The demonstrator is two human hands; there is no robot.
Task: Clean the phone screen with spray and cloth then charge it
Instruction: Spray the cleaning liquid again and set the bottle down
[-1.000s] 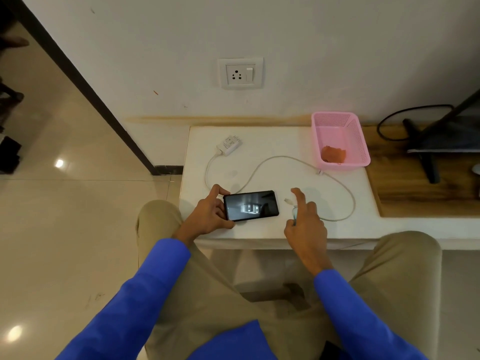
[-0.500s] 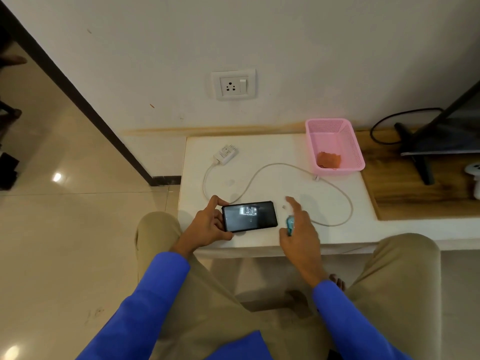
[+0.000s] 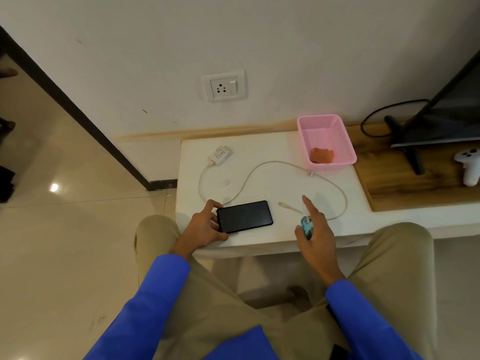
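A black phone point(image 3: 245, 216) lies screen up near the front edge of the white table point(image 3: 272, 152). My left hand point(image 3: 205, 227) grips its left end. My right hand point(image 3: 315, 229) holds a small blue spray bottle point(image 3: 306, 227) to the right of the phone, with the index finger raised over its top. A white charger plug point(image 3: 220, 155) lies at the back left; its cable point(image 3: 262, 172) loops across the table, and the connector end point(image 3: 284, 205) rests between phone and right hand. An orange cloth point(image 3: 321, 155) sits inside the pink basket point(image 3: 345, 144).
A wall socket point(image 3: 224, 87) is above the table. To the right, a wooden surface point(image 3: 389, 183) carries a screen stand point(image 3: 410, 154), a black cable point(image 3: 374, 120) and a white controller point(image 3: 468, 165). My knees frame the table's front edge. Tiled floor lies to the left.
My right hand has drawn back slightly toward me with the spray bottle now showing in it. The view has tilted so the table sits lower. My left hand stays on the phone.
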